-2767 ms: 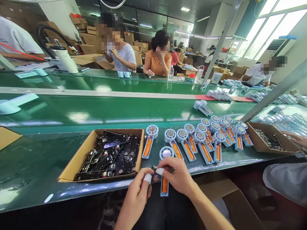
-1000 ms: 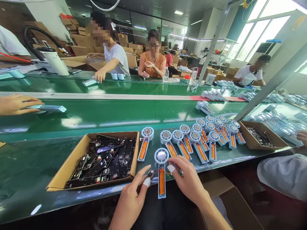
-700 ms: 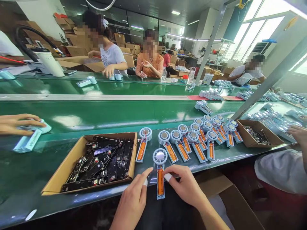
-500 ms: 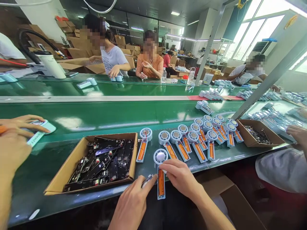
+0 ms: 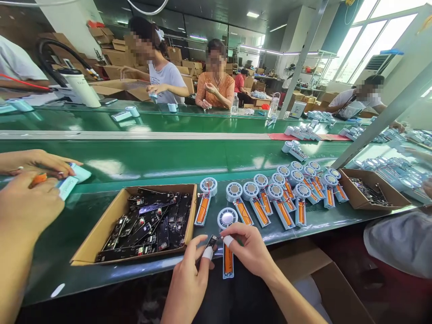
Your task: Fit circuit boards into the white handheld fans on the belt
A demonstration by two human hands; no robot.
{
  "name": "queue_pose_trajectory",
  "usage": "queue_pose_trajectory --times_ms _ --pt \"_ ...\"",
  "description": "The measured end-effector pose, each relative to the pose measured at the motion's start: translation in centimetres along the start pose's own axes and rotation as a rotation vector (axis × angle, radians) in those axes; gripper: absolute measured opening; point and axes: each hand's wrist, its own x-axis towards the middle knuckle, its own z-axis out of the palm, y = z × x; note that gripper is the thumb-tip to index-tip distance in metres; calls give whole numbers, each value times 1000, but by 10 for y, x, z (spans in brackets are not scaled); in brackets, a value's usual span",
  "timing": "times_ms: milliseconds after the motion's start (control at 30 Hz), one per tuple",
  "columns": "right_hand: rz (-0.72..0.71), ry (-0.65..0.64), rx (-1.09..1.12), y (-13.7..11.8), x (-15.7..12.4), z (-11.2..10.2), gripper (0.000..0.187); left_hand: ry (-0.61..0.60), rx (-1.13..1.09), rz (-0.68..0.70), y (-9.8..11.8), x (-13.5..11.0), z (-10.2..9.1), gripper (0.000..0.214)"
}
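My left hand (image 5: 189, 274) grips a narrow black circuit board (image 5: 212, 243) between thumb and fingers, its face tilted up. Close to the board's end, my right hand (image 5: 248, 247) is closed in a pinch; what lies between its fingertips is too small to make out, perhaps a thin wire. Both thumbs wear white finger covers. Under the right fingers, at the bench edge, lies a light-blue fan housing with a round grille (image 5: 227, 218) and an orange battery (image 5: 228, 262) in its open handle. The right hand hides part of that handle.
A cardboard box of black circuit boards (image 5: 79, 247) stands to the left. Several open fan housings (image 5: 276, 192) lie to the right, before another box (image 5: 398, 200) of parts. At far left, a co-worker's hands (image 5: 33, 193) hold a light-blue fan. A slanted metal post (image 5: 381, 114) rises at right.
My left hand has turned the circuit board so its face shows. My right fingers have come left, closer to the board. At far left, the co-worker's hands have shifted on the light-blue fan.
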Motion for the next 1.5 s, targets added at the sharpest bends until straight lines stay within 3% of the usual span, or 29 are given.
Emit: queue_pose_trajectory --times_ms 167,267,433,633,833,967,1067,1233,1367,1500 --pt "-227 13 -255 5 -4 3 28 -11 -55 -37 9 1 1 35" --pt "-358 124 -424 12 -8 11 29 -5 -71 -46 8 0 4 35" --pt "-438 315 -581 19 -9 18 27 -10 -96 -65 6 -1 8 37" --pt "-479 191 -793 19 -2 -4 38 9 -6 -3 3 -1 5 33" --pt "-575 116 -984 19 -4 -17 39 101 248 303 -2 1 12 42" --pt "-565 129 -943 14 -2 -14 36 47 463 295 -2 -4 16 52" --pt "-517 120 -786 5 0 -7 35 15 556 284 -1 -5 14 55" --pt "-416 -11 -679 -4 -1 8 30 77 257 274 5 0 8 41" --pt "-430 44 -756 1 -3 15 32 86 14 74 8 -1 11 36" --pt "-473 63 -761 5 -4 16 30 124 -65 28 5 -6 20 35"
